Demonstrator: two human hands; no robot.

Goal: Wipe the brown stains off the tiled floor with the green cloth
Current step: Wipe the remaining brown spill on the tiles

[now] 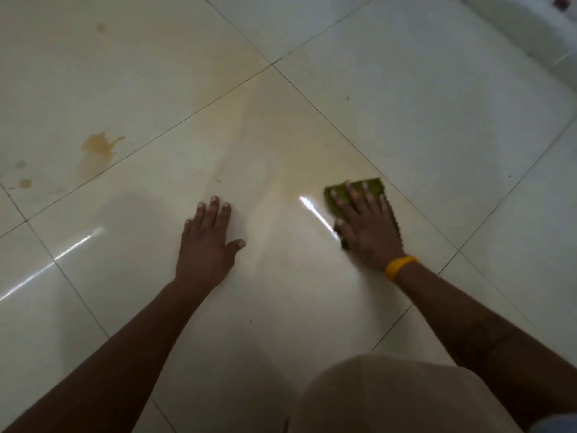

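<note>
My right hand [367, 228] lies flat, fingers spread, pressing the green cloth [373, 185] onto the glossy cream tiled floor [406, 120] at centre right; a yellow band circles that wrist. My left hand [207, 242] rests palm-down on the bare tile, fingers apart, holding nothing. A brown splash stain [100, 145] sits on the tile at far left, with two small brown spots [25, 182] below it and another small spot [100, 27] near the top left. A faint yellowish smear [265, 126] streaks the tile ahead of both hands.
Dark grout lines cross the floor diagonally. A white wall base [530, 29] runs along the top right corner. My knee in beige cloth [399, 398] fills the bottom right. Bright light reflections streak the tiles near both hands.
</note>
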